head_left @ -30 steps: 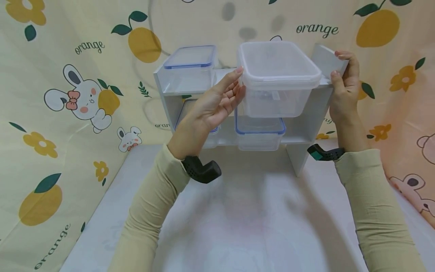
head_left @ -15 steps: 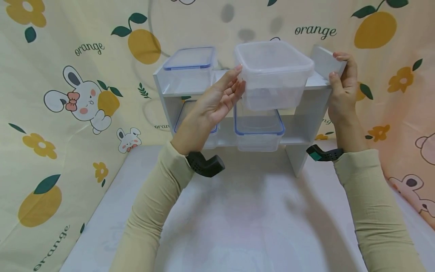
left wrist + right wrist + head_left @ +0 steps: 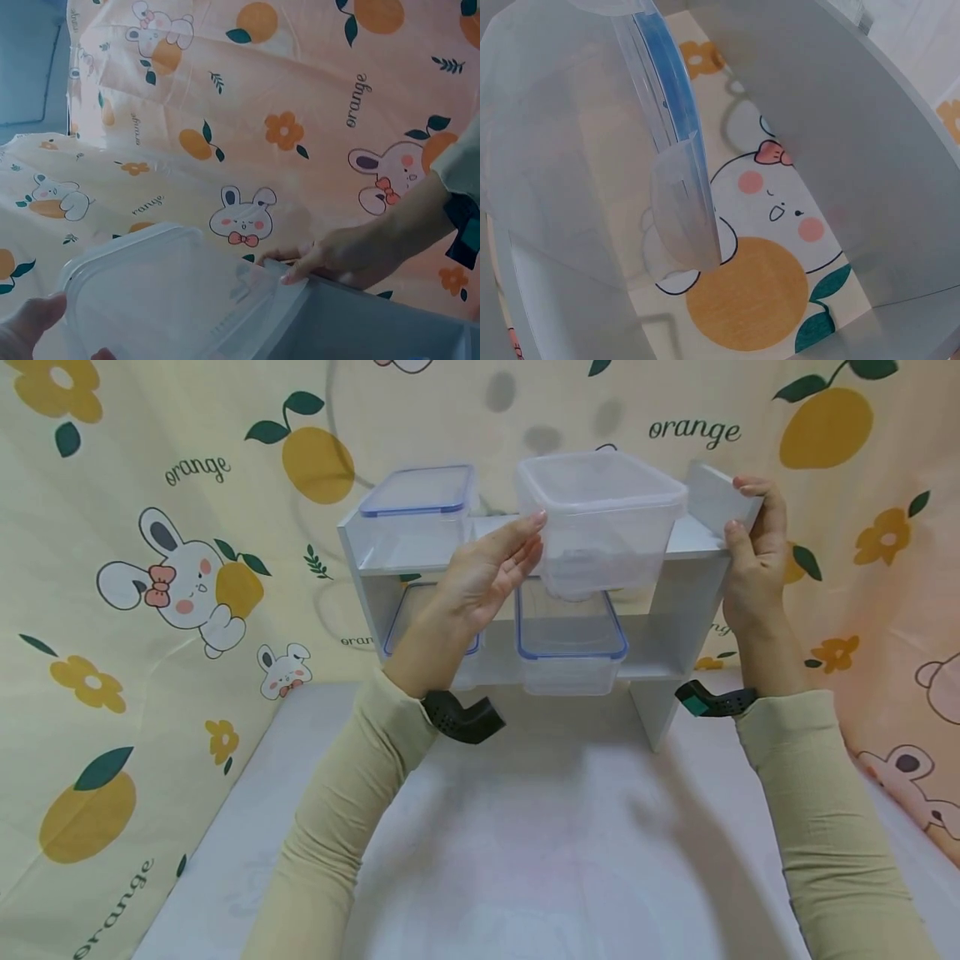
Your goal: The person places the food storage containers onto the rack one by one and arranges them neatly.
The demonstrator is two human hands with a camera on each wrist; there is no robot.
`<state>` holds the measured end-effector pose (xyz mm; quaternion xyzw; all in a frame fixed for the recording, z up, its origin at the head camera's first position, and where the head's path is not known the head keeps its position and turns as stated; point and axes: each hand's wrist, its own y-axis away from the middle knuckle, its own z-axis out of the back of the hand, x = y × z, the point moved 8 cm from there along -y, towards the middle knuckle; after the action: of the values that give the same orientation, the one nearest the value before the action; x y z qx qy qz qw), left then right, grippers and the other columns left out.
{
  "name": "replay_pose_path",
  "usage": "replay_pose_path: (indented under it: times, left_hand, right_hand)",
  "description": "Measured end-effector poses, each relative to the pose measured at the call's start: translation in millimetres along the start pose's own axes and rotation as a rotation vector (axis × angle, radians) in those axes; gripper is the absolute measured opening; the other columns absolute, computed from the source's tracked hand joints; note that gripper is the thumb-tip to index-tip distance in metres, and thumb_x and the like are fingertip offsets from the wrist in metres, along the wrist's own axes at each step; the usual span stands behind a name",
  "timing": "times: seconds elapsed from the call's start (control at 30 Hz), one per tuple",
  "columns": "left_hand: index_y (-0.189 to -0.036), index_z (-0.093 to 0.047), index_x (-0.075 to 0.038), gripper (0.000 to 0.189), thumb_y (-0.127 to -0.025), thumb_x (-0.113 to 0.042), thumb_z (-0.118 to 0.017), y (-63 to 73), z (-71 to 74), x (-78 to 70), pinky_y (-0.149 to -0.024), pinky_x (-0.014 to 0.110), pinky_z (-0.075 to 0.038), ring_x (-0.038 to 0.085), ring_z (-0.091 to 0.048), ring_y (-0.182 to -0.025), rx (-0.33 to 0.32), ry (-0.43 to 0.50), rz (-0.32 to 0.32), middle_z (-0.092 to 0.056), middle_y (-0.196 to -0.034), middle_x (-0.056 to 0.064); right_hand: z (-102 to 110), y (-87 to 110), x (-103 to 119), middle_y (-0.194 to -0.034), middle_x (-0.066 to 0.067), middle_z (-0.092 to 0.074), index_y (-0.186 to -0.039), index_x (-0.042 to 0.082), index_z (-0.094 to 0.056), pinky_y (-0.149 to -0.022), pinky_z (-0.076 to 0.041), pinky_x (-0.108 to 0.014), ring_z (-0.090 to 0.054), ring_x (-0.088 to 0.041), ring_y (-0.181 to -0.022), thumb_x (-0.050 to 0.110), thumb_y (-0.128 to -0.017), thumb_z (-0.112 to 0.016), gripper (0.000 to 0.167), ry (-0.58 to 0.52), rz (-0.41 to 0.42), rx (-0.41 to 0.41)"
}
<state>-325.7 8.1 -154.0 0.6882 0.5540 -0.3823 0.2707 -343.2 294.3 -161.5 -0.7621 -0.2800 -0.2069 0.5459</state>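
Observation:
In the head view my left hand (image 3: 491, 568) holds a clear plastic food container (image 3: 607, 539) with a frosted lid by its left side. The thumb lies near the lid's rim and the fingers beside the wall; the fingertips behind it are hidden. The container is at the front of the upper board of a white two-tier shelf (image 3: 693, 602); whether it touches the board I cannot tell. My right hand (image 3: 757, 547) grips the shelf's upright right end panel (image 3: 723, 503). In the left wrist view the container's lid (image 3: 150, 292) is tilted beside the left thumb.
A blue-rimmed container (image 3: 416, 514) stands on the upper board at left. Below, another blue-rimmed container (image 3: 570, 643) sits on the lower board, and a second one is partly behind my left forearm. The shelf stands on a white table (image 3: 525, 843) against a patterned cloth (image 3: 285, 568).
My left hand has moved the container back toward the shelf and slightly left, so more of the blue-rimmed container below shows. The right hand stays on the end panel.

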Motion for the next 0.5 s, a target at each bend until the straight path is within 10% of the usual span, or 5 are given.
replay_pose_path:
  times: [0.5]
  left_hand:
    - [-0.130,-0.050,0.002,0.037,-0.097,-0.014,-0.056,-4.0,3.9,-0.7,-0.113,0.034,-0.043,0.014,-0.057,-0.094,-0.009,-0.084,-0.116,-0.058,-0.100,0.005]
  right_hand:
    - [0.1,-0.1,-0.3,-0.140,0.002,-0.043,-0.117,0.014,-0.048,-0.123,-0.023,-0.029,-0.036,-0.016,-0.133,-0.007,-0.096,-0.037,0.031,-0.013,0.006,0.001]
